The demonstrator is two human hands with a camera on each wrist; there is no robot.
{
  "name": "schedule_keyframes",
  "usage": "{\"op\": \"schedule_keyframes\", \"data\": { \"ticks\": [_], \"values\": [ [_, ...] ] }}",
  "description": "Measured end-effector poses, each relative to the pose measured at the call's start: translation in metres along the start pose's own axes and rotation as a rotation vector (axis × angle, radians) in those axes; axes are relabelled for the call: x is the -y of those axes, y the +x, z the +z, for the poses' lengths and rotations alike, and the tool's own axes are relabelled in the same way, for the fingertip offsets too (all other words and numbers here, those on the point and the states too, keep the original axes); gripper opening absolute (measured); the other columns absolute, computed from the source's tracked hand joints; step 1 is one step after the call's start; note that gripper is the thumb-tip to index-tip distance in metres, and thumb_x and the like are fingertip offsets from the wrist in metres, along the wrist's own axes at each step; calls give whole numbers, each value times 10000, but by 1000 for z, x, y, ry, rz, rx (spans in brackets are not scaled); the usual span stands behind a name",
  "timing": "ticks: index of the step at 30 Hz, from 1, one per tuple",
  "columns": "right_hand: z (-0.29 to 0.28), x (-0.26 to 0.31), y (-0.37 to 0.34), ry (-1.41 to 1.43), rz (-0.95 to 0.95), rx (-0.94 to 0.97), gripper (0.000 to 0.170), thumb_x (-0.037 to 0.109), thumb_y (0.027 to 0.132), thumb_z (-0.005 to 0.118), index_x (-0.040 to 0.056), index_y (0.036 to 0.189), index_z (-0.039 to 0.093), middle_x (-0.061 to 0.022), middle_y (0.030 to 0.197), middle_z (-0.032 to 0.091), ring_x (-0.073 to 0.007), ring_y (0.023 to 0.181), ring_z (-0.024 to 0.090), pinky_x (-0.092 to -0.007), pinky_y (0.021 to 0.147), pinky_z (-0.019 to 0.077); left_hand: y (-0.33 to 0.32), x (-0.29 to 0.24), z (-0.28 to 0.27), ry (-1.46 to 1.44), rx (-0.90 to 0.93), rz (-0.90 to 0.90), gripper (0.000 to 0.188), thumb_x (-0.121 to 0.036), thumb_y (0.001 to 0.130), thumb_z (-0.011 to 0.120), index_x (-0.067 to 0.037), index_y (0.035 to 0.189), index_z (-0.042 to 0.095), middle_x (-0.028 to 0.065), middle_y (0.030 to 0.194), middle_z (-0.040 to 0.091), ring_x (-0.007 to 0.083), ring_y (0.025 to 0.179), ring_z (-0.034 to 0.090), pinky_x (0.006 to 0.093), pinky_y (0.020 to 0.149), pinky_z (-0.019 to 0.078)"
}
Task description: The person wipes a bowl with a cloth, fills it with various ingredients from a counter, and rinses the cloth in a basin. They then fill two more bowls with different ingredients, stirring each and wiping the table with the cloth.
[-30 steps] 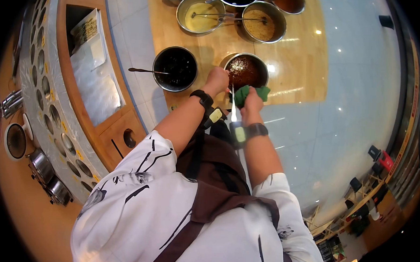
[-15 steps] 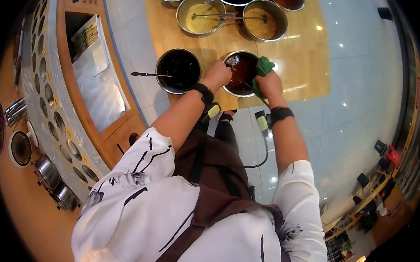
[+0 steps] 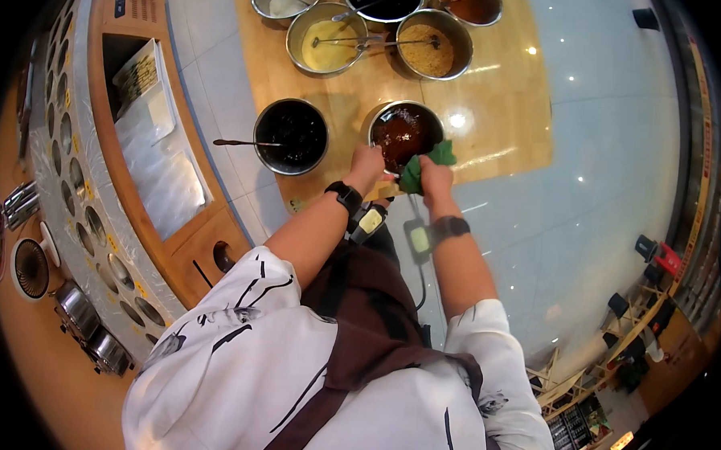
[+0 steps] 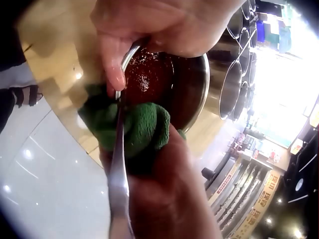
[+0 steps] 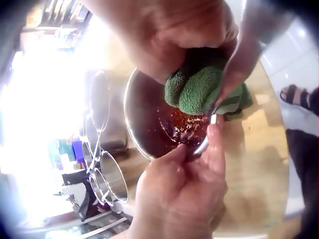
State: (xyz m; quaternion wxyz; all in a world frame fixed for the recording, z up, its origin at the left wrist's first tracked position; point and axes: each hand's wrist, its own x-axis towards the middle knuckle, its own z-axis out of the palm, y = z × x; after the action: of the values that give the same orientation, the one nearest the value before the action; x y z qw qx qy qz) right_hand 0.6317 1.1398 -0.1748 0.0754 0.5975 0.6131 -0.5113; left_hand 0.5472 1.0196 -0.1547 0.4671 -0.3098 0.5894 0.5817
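A steel bowl (image 3: 439, 125) of reddish-brown, glossy liquid stands near the table's front edge. My left hand (image 3: 365, 167) grips its near-left rim, thumb on the inside and fingers outside in the right wrist view. Bunched in my right hand (image 3: 436, 182) is a green cloth (image 3: 440, 154), held at the near rim just right of the left hand. A shiny metal strip (image 4: 118, 174), resembling a utensil handle, crosses the cloth and right hand from the rim in the left wrist view. The right fingers are mostly hidden behind cloth and hand.
To the left stands another bowl (image 3: 292, 101) of black contents, a spoon (image 3: 247, 144) leaning out over its edge. Several more steel bowls with utensils line the table's far side, including a yellow mix (image 3: 324, 50) and tan crumbs (image 3: 428, 57). A wooden counter (image 3: 186, 254) runs along the left.
Over the last second, my right hand and the green cloth swing out to the bowl's right rim, then return to the near side beside my left hand. The left hand stays at the rim.
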Motion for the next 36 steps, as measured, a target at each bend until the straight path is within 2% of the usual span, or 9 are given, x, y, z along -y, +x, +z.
{"op": "schedule_keyframes", "data": {
  "ticks": [3,7,9,13,17,19,22,25,36],
  "values": [
    [-9,23,-41,422,281,208,371,268,752,659,-42,940,582,-137,852,628,-271,747,613,-357,694,484,6,7,2,-18,5,16,293,-240,927,411,12,1039,510,115,938,600,230,730,615,326,617,527],
    [-28,8,-47,602,157,324,473,288,735,678,-51,1020,512,-155,918,611,-284,799,607,-354,714,481,6,-3,0,1,117,25,315,-268,947,384,11,1045,493,132,944,618,247,778,644,307,645,534],
    [-40,-11,-40,60,-120,-30,600,310,722,686,-51,1126,428,-170,1005,589,-291,866,595,-354,757,475,10,-6,1,17,104,21,317,-263,950,378,16,1049,491,142,951,617,252,782,645,316,648,539],
    [-50,-30,-14,-166,-381,-168,751,284,696,684,-35,1269,317,-255,1196,466,-370,1039,514,-405,863,437,17,-14,0,-8,142,40,324,-251,953,370,27,1068,491,165,985,603,263,774,644,338,643,552],
    [-34,-17,-22,-312,-404,-188,772,251,689,677,7,1314,295,-280,1314,330,-412,1103,453,-420,882,422,24,-14,-7,-161,290,89,381,-312,950,398,23,1106,493,158,1039,592,262,902,613,360,779,513],
    [-18,-32,-16,-582,-646,15,666,224,696,665,95,1290,394,-237,1392,242,-416,1171,391,-488,904,390,26,-19,-13,-146,342,82,431,-354,943,413,22,1145,476,146,1076,582,267,986,578,383,859,471],
    [-14,-41,-2,-831,-778,59,480,196,717,639,188,1188,548,-148,1423,264,-371,1286,251,-601,948,277,18,-29,-20,-26,395,-1,465,-366,935,429,22,1191,450,153,1151,544,279,1050,544,395,887,450],
    [-27,-42,32,-952,-1022,-51,492,211,730,607,196,1215,526,-152,1412,290,-355,1310,226,-581,996,224,-5,-33,-29,86,331,2,467,-351,929,447,26,1205,436,159,1206,510,285,1072,532,384,890,446],
    [-243,-13,224,-801,-522,-457,444,192,839,509,261,1271,429,-139,1407,284,-352,1302,241,-583,993,253,-93,49,-17,360,36,-177,445,-321,913,490,3,1215,452,136,1116,573,234,954,603,317,791,497]
  ]
}}
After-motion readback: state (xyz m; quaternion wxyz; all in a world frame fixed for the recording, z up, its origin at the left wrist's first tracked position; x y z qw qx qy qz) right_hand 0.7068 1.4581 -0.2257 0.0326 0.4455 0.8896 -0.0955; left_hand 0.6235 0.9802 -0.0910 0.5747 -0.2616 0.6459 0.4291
